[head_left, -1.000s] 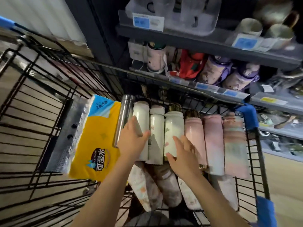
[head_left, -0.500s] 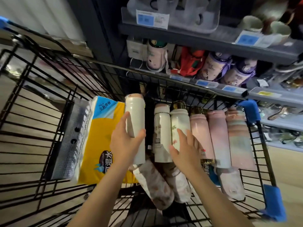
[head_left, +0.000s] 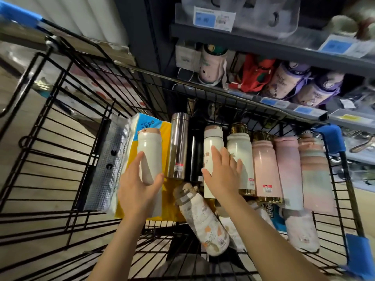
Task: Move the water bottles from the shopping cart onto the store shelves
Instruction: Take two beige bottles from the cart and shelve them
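My left hand [head_left: 140, 185] grips a white bottle with a peach cap [head_left: 149, 151], lifted above the yellow tissue pack in the black wire cart [head_left: 60, 159]. My right hand [head_left: 222, 175] lies with spread fingers on another white bottle with printed characters [head_left: 211, 147] in the row of bottles. That row also holds a steel flask [head_left: 178, 145], a black bottle [head_left: 194, 149], a white gold-capped bottle [head_left: 241, 157] and pink ones [head_left: 263, 169]. A patterned bottle [head_left: 203, 220] lies slanted below them. Store shelves [head_left: 253, 43] with bottles stand just beyond the cart.
A yellow and blue tissue pack [head_left: 125, 159] fills the cart's middle left. The cart's top rail [head_left: 203, 86] runs between the bottles and the lower shelf. Purple bottles [head_left: 288, 82] and a red item [head_left: 255, 72] crowd that shelf. Blue corner guards [head_left: 332, 136] mark the cart's right side.
My left hand has lifted the white peach-capped bottle out of the row and carried it left, uncovering the steel flask and black bottle. My right hand has slid left onto the neighbouring white bottle.
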{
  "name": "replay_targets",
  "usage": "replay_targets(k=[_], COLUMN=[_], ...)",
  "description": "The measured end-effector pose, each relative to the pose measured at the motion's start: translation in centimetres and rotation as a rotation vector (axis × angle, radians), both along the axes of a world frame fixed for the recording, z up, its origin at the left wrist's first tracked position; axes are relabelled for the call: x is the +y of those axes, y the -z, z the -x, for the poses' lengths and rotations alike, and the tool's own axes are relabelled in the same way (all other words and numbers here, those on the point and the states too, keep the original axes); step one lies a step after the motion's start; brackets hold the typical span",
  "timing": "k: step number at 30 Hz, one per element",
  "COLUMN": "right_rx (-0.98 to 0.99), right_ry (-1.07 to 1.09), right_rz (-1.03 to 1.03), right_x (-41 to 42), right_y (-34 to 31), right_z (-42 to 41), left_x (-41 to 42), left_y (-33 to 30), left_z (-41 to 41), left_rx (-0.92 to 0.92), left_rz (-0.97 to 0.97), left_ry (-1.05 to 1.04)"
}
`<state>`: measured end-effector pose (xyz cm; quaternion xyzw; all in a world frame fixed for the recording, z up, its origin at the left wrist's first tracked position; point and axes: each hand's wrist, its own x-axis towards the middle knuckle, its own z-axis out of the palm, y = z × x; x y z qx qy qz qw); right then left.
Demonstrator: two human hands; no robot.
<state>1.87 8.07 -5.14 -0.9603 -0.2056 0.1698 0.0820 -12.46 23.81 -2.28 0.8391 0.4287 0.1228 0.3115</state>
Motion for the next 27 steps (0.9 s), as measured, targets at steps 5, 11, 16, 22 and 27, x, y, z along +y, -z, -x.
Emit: replay_targets(k=[5,11,16,22,27], right_rx=[0.084,0.144,0.205,0.209,0.203], right_ry=[0.059,0.154,0.102,0.147,0.118], right_rz=[-0.187,-0.259,-0.179,-0.212,-0.298], right_x=[0.4,0.4,0.5,0.7,-0.9], right_y=[-0.3,-0.1,-0.4,-0.7,-2.1], right_z=[0.3,-0.8,-0.8,-0.8,0.4], left_x=[1.0,0.1,-0.9,-0.8,-0.8], left_y=[1.5,3.5,4.0,3.8,2.8], left_z=[0.5,0.4,0.2,0.1,0.0], left_rx=[0.078,0.172,0.187,0.170,0.071], left_rz=[-0.040,-0.111,-0.092,-0.062,-0.066], left_ry=[0.025,0.092,0.082,0.068,0.065])
